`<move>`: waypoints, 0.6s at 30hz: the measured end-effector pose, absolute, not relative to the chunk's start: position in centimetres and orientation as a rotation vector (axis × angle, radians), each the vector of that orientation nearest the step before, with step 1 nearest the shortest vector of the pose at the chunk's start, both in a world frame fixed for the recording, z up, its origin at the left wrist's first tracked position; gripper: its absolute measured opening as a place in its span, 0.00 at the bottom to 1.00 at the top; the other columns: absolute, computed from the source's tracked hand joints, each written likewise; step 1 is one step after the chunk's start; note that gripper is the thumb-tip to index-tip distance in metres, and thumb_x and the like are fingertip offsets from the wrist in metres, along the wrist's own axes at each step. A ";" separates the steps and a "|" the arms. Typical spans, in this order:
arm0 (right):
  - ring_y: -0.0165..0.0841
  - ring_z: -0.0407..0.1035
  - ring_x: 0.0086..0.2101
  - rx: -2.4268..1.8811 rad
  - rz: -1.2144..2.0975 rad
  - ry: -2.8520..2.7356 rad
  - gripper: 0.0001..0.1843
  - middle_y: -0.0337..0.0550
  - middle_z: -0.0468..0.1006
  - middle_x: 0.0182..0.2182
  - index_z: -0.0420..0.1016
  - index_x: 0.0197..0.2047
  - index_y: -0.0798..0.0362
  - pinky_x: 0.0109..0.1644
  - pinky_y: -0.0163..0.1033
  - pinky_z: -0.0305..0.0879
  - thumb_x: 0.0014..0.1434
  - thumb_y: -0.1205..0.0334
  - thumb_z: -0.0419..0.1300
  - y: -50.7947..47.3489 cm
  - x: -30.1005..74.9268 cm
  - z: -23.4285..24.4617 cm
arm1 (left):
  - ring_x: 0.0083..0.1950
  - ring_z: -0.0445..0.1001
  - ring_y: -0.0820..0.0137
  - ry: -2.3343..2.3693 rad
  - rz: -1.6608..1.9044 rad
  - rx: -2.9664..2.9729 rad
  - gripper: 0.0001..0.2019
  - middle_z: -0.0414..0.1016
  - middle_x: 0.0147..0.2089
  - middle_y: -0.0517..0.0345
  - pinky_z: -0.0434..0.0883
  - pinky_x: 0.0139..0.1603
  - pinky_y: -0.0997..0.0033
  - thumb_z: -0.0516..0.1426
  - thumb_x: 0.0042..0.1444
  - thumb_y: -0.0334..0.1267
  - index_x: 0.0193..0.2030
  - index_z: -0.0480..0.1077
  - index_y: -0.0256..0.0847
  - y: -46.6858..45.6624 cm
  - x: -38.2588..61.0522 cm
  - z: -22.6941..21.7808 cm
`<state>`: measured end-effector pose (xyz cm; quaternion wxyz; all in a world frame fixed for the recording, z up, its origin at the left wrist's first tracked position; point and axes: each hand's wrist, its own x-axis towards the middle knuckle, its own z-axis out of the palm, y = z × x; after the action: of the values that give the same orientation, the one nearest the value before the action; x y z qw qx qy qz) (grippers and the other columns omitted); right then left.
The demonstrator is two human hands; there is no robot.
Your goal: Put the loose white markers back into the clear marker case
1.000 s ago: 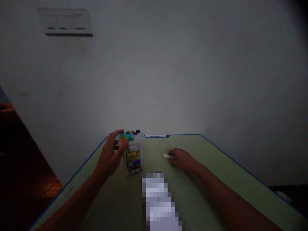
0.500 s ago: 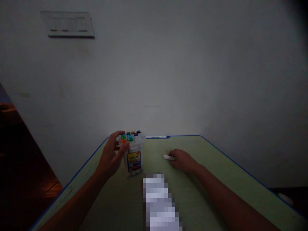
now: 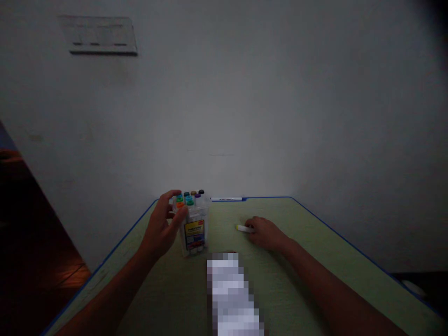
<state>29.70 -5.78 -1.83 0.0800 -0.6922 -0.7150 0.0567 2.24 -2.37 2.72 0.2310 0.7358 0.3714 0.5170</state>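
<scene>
A clear plastic case of markers stands upright on the table's left half, with several coloured caps showing at its top. My left hand grips the case from the left, thumb at the near rim and a fingertip at the far side by the caps. To the right, just above the tabletop or resting on it, a white marker with a yellow end lies sideways in the closed fingers of my right hand. The fingertips of that hand are partly hidden behind the hand itself.
The light green table has a blue edge and meets a pale wall. A white pen lies along its far edge. In front of me is a pixelated, blurred-out object. A switch plate is on the wall, upper left.
</scene>
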 end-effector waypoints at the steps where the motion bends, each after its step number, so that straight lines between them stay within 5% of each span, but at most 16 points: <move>1: 0.37 0.68 0.39 -2.076 0.172 -2.139 0.16 0.51 0.75 0.39 0.74 0.42 0.57 0.37 0.36 0.54 0.50 0.70 0.52 -5.8 29.7 -1.8 | 0.42 0.73 0.61 1.024 1.419 2.023 0.26 0.69 0.48 0.45 0.71 0.36 0.64 0.51 0.55 0.54 0.55 0.59 0.37 -2.4 2.2 2.7; 18: 0.36 0.66 0.38 -2.072 0.180 -2.134 0.14 0.50 0.74 0.38 0.73 0.40 0.56 0.36 0.36 0.52 0.50 0.70 0.54 -5.7 29.8 -1.8 | 0.40 0.73 0.61 1.015 1.435 2.016 0.27 0.71 0.46 0.46 0.71 0.36 0.64 0.51 0.54 0.54 0.54 0.59 0.37 -2.5 2.2 2.8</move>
<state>29.78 -5.74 -1.84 0.0805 -0.6931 -0.7138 0.0603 2.24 -2.49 2.77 0.2316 0.7333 0.3691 0.5219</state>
